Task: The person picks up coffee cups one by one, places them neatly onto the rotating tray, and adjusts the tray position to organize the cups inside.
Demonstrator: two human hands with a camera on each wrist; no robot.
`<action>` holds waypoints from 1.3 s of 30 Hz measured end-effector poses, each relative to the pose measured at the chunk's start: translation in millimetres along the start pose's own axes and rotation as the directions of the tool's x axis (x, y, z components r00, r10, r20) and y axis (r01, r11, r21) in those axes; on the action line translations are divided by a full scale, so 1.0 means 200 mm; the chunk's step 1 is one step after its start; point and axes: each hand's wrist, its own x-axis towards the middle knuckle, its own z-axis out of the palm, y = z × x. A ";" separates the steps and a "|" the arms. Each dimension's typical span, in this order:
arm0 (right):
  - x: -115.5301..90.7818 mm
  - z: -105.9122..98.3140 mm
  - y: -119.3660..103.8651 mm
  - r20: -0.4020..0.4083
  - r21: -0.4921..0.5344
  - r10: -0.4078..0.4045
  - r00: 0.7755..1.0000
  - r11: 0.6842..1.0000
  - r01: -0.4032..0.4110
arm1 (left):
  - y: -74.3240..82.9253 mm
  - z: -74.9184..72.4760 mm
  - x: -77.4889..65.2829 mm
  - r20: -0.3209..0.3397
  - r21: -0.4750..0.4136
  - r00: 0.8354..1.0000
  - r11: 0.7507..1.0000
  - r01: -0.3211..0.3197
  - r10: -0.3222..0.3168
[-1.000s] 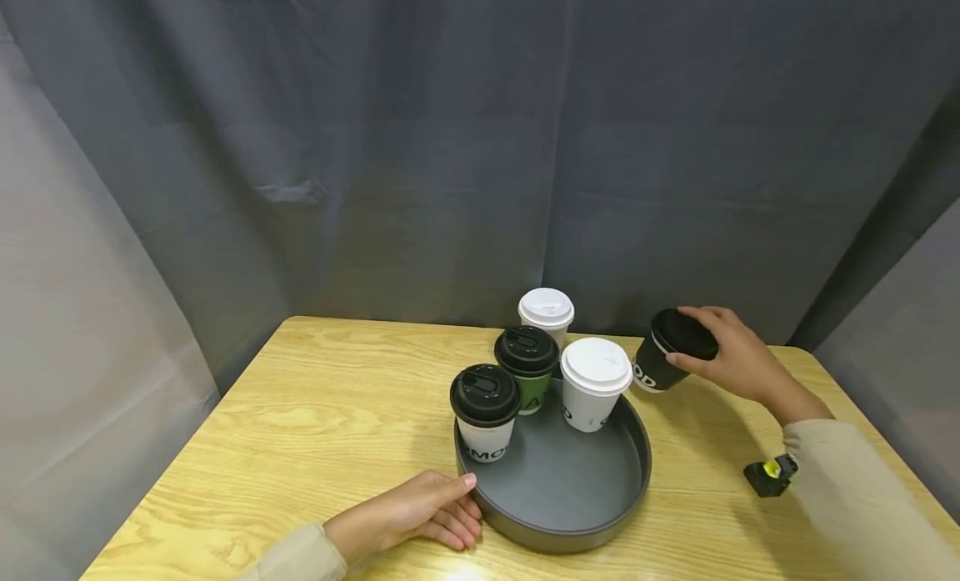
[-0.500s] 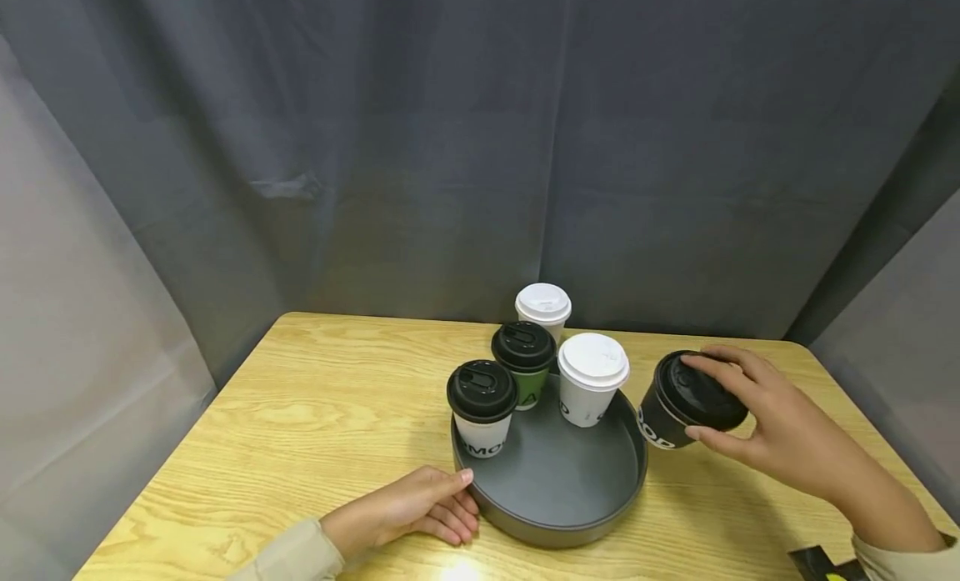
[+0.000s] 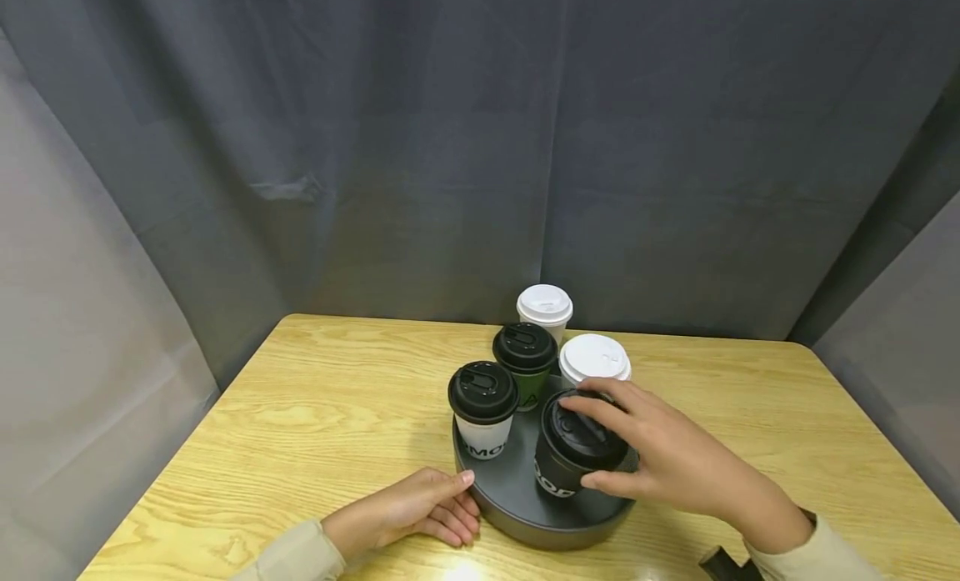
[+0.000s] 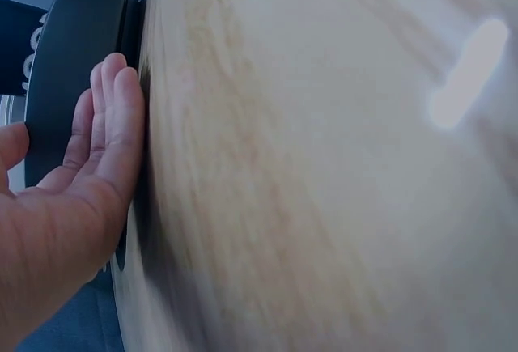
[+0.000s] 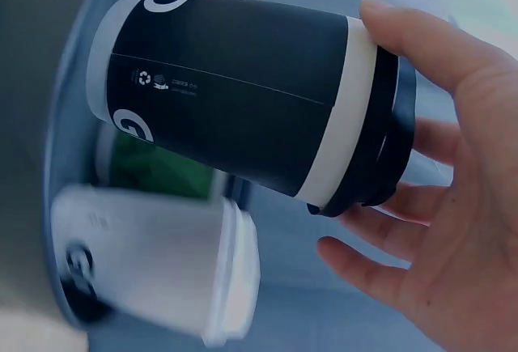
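Observation:
My right hand grips a black paper coffee cup by its black lid, thumb on one side and fingers on the other. That cup tilts slightly over the right part of a round dark grey tray. In the right wrist view, the cup's sleeve shows white letters. My left hand rests against the tray's outer wall, its fingers nearly straight, thumb at the rim. Inside the tray stand a white cup with black lid, a green cup and a white-lidded cup, partly hidden by my right hand.
Another white-lidded cup stands behind the green one, near the table's back edge. The wooden table extends on both sides of the tray. A grey curtain hangs behind it.
My right hand has lifted the black coffee cup from the table right of the tray and carried it left and nearer, over the tray. The left hand stays at the tray's wall.

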 end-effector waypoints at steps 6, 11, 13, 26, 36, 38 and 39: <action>0.08 0.12 -0.04 0.077 0.038 -0.052 0.996 0.998 0.049 | 0.00 0.00 0.01 0.000 0.003 1.000 1.000 -0.004 0.004; 0.10 0.17 -0.06 0.109 0.071 -0.062 0.992 0.996 0.054 | -0.01 0.00 0.01 0.026 -0.008 1.000 1.000 -0.004 0.005; 0.11 0.18 -0.07 0.113 0.082 -0.053 0.992 0.996 0.044 | -0.01 0.00 0.01 0.030 -0.008 1.000 1.000 -0.006 0.006; 0.11 0.19 -0.08 0.129 0.099 -0.012 0.992 0.995 -0.001 | -0.01 0.00 0.00 0.045 -0.018 0.999 1.000 -0.004 0.005; 0.10 0.19 -0.08 0.139 0.113 0.013 0.990 0.993 -0.029 | -0.01 0.00 0.00 0.045 -0.012 0.999 1.000 -0.010 0.010; 0.09 0.19 -0.09 0.127 0.127 0.021 0.992 0.991 -0.038 | 0.00 -0.01 0.00 0.050 -0.012 0.999 1.000 -0.017 0.018; 0.09 0.19 -0.08 0.121 0.135 0.031 0.992 0.990 -0.047 | 0.00 -0.01 0.00 0.052 -0.015 0.998 1.000 -0.018 0.019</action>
